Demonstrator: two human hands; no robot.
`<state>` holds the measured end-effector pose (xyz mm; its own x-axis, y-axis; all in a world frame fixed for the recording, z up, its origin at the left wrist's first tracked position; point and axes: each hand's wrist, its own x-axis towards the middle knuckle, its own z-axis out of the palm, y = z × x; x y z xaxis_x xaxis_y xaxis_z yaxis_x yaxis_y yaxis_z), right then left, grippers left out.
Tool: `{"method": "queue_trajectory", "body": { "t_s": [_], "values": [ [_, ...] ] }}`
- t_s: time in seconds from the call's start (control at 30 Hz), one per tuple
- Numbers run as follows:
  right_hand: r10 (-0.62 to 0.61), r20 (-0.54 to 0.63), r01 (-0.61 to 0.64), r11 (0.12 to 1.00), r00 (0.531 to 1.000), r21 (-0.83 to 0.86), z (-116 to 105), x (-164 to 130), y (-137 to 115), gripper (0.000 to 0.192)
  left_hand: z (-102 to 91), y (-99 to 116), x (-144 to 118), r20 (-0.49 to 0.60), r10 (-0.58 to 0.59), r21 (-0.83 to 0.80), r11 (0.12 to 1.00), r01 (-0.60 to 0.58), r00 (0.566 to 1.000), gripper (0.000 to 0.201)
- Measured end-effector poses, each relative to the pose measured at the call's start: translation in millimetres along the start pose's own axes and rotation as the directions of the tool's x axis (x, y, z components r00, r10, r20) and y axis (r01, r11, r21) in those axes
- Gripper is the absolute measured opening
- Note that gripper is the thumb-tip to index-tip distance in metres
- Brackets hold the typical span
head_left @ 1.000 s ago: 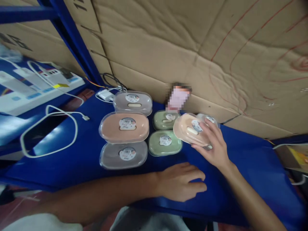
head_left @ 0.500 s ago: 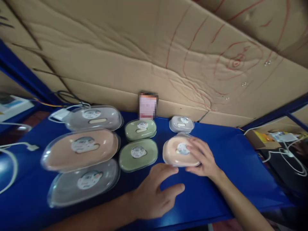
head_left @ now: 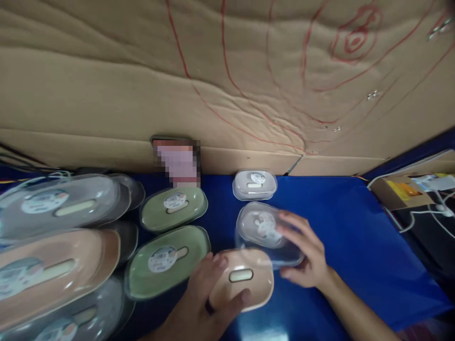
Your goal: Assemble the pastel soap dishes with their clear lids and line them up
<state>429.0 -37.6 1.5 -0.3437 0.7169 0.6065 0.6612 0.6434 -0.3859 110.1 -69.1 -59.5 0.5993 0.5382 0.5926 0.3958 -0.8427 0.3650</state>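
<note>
My left hand [head_left: 209, 289] is closed on a small peach oval box [head_left: 261, 270]. Its fingers lie at the left rim and its thumb on the top, beside a pale slot-shaped handle. Just behind, my right hand [head_left: 305, 251] grips the right side of a clear plastic cover [head_left: 249, 222] bearing a round sticker. The cover's near edge overlaps the peach box's far edge; whether they touch I cannot tell. Two green oval boxes, a far one [head_left: 192, 201] and a near one [head_left: 142, 274], sit left of the left hand. A small clear-covered pale box [head_left: 238, 187] stands behind the cover.
Larger oval boxes, grey [head_left: 103, 194] and peach [head_left: 92, 251], line the left. A blurred-out upright item [head_left: 177, 161] leans on the cardboard wall [head_left: 88, 94]. At the right, beyond the blue table [head_left: 362, 237], lie a cardboard box [head_left: 394, 194] and white cables [head_left: 426, 213].
The clear stickered cover has come apart from the peach box, which is now nearer to me. My left hand has closed on the box. The view has shifted right and closer.
</note>
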Motion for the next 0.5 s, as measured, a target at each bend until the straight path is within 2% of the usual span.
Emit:
{"method": "queue_trajectory", "body": {
  "t_s": [0.03, 0.1, 0.17, 0.27, 0.33, 0.4, 0.43, 0.5],
  "values": [
    [0.067, -0.050, -0.069, 0.997, 0.997, -0.043, -5, 1, 8, 0.068, -0.7, 0, 6, -0.028, 0.055, 0.034, 0.998, -0.054, 0.998, 0.057],
    [0.225, -0.144, -0.246, 0.958, 0.964, -0.147, -11, 4, 25, 0.062, -3.8, 1, 18, 0.011, 0.097, 0.027, 0.995, -0.098, 0.995, 0.037],
    [0.360, -0.206, -0.401, 0.889, 0.910, -0.220, -12, 5, 43, 0.058, -7.5, 2, 27, 0.090, 0.101, 0.012, 0.995, -0.102, 0.991, 0.037],
    [0.476, -0.178, -0.508, 0.824, 0.861, -0.250, -9, 3, 63, 0.056, -11.2, 2, 33, 0.097, 0.091, -0.002, 0.996, -0.091, 0.991, 0.033],
    [0.509, -0.132, -0.525, 0.805, 0.851, -0.276, -8, 2, 66, 0.055, -12.4, 3, 34, 0.090, 0.099, -0.043, 0.995, -0.095, 0.991, 0.029],
    [0.491, -0.154, -0.514, 0.800, 0.857, -0.310, -9, 3, 57, 0.049, -13.3, 5, 35, 0.083, 0.102, -0.078, 0.992, -0.095, 0.991, 0.028],
    [0.445, -0.148, -0.468, 0.825, 0.883, -0.317, -9, 4, 49, 0.048, -14.0, 6, 35, 0.085, 0.099, -0.084, 0.992, -0.092, 0.991, 0.027],
    [0.284, -0.004, -0.272, 0.915, 0.959, -0.299, -8, 8, 29, 0.049, -15.7, 7, 37, 0.097, 0.080, -0.075, 0.995, -0.073, 0.992, 0.023]
  ]
}}
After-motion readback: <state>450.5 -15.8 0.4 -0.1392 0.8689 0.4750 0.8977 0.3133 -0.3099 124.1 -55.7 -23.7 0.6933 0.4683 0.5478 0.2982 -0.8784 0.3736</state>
